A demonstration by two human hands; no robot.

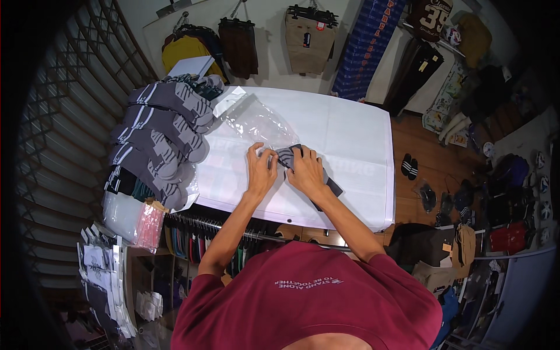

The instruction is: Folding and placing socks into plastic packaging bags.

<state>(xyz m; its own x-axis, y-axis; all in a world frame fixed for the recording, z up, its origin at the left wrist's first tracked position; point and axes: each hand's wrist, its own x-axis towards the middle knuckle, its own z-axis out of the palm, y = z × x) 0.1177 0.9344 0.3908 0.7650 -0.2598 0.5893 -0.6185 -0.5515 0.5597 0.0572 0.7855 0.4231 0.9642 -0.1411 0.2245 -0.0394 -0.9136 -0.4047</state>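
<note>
A dark grey sock (pixel 284 156) with lighter stripes lies on the white-covered table (pixel 356 140), its far part running out from under my right wrist. My left hand (pixel 261 170) has its fingers curled in, thumb and fingertips at the sock's left edge. My right hand (pixel 307 170) rests over the sock with bent fingers pressing on it, hiding much of its middle. Just beyond my hands lies a clear plastic bag (pixel 259 119) with a white header, flat on the table.
Grey socks (pixel 154 137) with white bands are piled along the table's left edge. Below them sit clear and pink plastic packs (pixel 150 224). A clothes rail (pixel 233 230) runs under the near edge. Trousers (pixel 309 44) hang on the far wall; slides (pixel 409 167) lie on the wooden floor.
</note>
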